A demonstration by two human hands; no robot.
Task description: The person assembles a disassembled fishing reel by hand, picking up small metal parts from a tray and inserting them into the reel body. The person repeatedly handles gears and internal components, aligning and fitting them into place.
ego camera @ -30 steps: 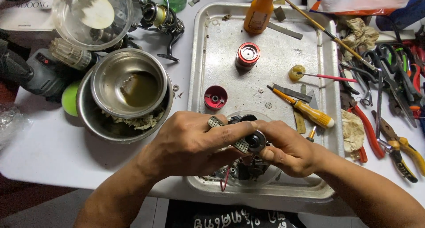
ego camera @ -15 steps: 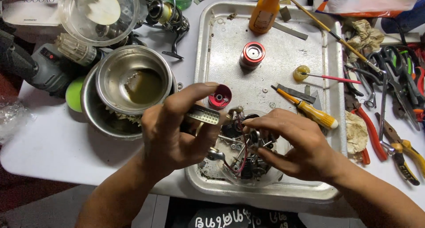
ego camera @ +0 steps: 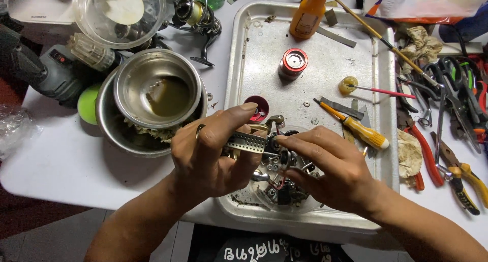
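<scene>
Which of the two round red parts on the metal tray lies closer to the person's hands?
The flat dark-red disc, lying just above the left hand's fingertip. The taller red-and-silver spool stands farther up the metal tray.

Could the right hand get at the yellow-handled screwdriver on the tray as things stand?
Probably yes, once it lets go. The yellow-handled screwdriver lies bare on the metal tray just beyond the right hand, nothing between them. But that hand is pinching small parts of the fishing reel that the left hand grips.
</scene>
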